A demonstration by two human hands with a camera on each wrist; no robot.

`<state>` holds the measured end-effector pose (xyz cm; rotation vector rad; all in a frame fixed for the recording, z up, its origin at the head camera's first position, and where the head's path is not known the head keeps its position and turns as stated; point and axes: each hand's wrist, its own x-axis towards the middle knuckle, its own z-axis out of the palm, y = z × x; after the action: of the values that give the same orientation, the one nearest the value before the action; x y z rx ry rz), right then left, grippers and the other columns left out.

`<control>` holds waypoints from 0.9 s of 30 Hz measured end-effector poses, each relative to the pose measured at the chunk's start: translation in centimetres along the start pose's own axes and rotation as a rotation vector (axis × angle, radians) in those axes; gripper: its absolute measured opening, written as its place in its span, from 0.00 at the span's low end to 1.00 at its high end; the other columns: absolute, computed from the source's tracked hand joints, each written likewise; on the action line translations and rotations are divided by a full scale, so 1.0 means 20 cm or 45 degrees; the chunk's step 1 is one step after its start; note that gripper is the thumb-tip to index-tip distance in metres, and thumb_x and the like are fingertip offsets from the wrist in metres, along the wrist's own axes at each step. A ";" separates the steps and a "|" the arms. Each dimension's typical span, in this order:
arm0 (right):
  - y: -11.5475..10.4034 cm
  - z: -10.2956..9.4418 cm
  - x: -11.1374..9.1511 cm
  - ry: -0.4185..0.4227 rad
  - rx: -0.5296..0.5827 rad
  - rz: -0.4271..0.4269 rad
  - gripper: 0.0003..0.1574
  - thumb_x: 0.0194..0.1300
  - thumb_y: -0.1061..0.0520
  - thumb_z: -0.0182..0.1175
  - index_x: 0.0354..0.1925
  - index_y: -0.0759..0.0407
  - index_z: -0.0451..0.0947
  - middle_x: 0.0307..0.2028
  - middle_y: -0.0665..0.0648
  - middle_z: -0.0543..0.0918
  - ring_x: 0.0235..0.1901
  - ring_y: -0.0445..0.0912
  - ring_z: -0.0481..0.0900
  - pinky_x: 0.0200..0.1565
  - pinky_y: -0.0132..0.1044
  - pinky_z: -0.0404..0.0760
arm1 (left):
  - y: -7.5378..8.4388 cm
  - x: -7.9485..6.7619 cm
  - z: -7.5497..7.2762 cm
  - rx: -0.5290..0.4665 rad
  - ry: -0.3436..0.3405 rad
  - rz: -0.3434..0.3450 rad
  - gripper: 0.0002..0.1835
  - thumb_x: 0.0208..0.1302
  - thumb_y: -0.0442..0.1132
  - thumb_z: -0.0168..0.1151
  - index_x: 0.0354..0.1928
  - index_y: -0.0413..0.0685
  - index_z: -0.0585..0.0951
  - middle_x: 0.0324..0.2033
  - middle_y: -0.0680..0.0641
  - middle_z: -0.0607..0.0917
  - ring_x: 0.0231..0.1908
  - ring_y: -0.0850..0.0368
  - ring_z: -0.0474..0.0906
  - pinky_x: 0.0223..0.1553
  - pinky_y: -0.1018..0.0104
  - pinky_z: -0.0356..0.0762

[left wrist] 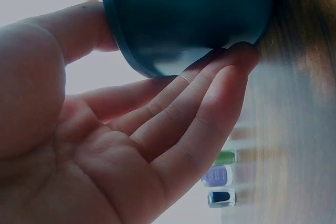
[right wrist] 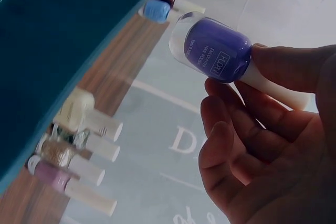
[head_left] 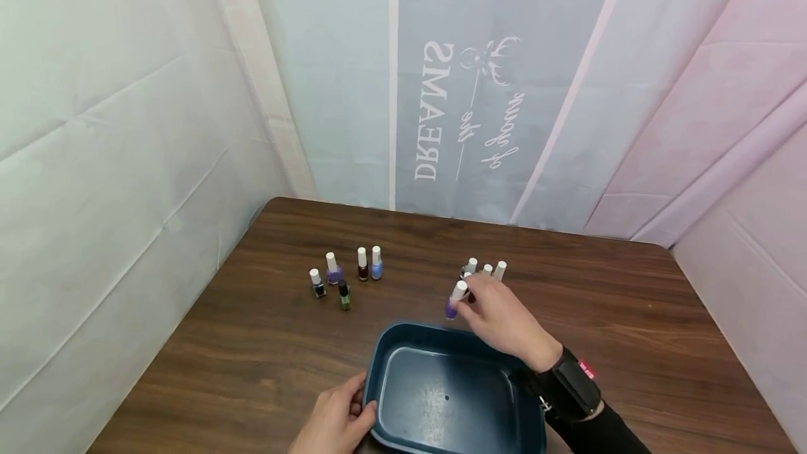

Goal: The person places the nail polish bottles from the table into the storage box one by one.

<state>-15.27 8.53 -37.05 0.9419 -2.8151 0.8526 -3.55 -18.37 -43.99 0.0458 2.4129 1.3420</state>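
My right hand (head_left: 507,314) pinches a purple nail polish bottle (right wrist: 218,51) by its white cap, thumb on one side and fingers on the other. In the right wrist view, the bottle is tilted and off the table. It is beyond the far rim of a dark blue plastic tray (head_left: 444,387), whose inside holds nothing. My left hand (head_left: 337,415) grips the tray's left side. Its thumb is at the rim and its fingers (left wrist: 210,98) lie along the outer wall, as the left wrist view shows.
Close behind my right hand stand several white-capped polish bottles (head_left: 500,270), partly hidden. Farther left are a blue bottle (head_left: 376,270), a dark red one (head_left: 362,270), a second purple one (head_left: 333,274), a black one (head_left: 319,290) and a black-capped green one (head_left: 345,298). Fabric (head_left: 340,90) hangs behind the wooden table (head_left: 252,342).
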 end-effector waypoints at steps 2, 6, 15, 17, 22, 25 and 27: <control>-0.02 0.02 0.01 -0.025 0.001 -0.006 0.04 0.68 0.52 0.58 0.39 0.49 0.76 0.31 0.41 0.72 0.31 0.37 0.66 0.37 0.31 0.66 | 0.00 0.00 0.00 0.009 0.005 0.007 0.24 0.63 0.39 0.59 0.59 0.32 0.72 0.34 0.50 0.83 0.32 0.61 0.77 0.33 0.67 0.80; -0.06 0.05 0.03 -0.044 -0.018 -0.018 0.03 0.67 0.53 0.59 0.39 0.48 0.75 0.31 0.41 0.72 0.32 0.37 0.67 0.38 0.31 0.66 | 0.00 0.00 0.00 0.066 0.049 0.055 0.24 0.62 0.39 0.60 0.57 0.32 0.74 0.34 0.50 0.83 0.31 0.64 0.77 0.32 0.68 0.79; -0.12 0.12 0.06 -0.121 0.005 -0.037 0.04 0.67 0.52 0.59 0.39 0.49 0.75 0.31 0.41 0.72 0.29 0.35 0.68 0.35 0.30 0.68 | 0.00 -0.01 0.01 0.104 0.111 0.101 0.25 0.61 0.41 0.61 0.57 0.31 0.75 0.39 0.45 0.85 0.33 0.65 0.78 0.33 0.68 0.79; -0.13 0.13 0.06 -0.134 0.022 -0.049 0.04 0.67 0.52 0.60 0.39 0.49 0.75 0.31 0.42 0.73 0.29 0.35 0.69 0.35 0.30 0.70 | -0.01 -0.02 0.01 0.118 0.135 0.119 0.25 0.60 0.41 0.61 0.57 0.32 0.75 0.38 0.46 0.85 0.32 0.67 0.77 0.32 0.70 0.78; -0.15 0.18 0.08 -0.158 0.045 -0.063 0.04 0.65 0.54 0.61 0.37 0.49 0.76 0.30 0.43 0.75 0.29 0.34 0.70 0.34 0.30 0.71 | -0.01 -0.02 0.02 0.123 0.177 0.149 0.23 0.60 0.40 0.62 0.55 0.34 0.76 0.34 0.50 0.84 0.30 0.69 0.76 0.31 0.73 0.77; -0.16 0.21 0.09 -0.170 0.032 -0.077 0.03 0.65 0.54 0.61 0.36 0.49 0.75 0.29 0.42 0.73 0.28 0.35 0.69 0.33 0.29 0.69 | -0.01 -0.02 0.02 0.120 0.188 0.155 0.22 0.59 0.39 0.62 0.54 0.35 0.77 0.32 0.52 0.84 0.30 0.71 0.76 0.31 0.73 0.76; -0.17 0.22 0.09 -0.180 0.028 -0.090 0.04 0.65 0.54 0.62 0.35 0.48 0.75 0.28 0.41 0.73 0.27 0.35 0.68 0.33 0.29 0.68 | -0.01 -0.02 0.02 0.118 0.192 0.157 0.21 0.59 0.39 0.61 0.53 0.37 0.78 0.31 0.54 0.83 0.29 0.72 0.75 0.31 0.73 0.76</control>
<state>-14.28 3.02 -38.83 1.1409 -2.8734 0.8416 -2.92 -18.25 -44.21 0.1237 2.6363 1.3286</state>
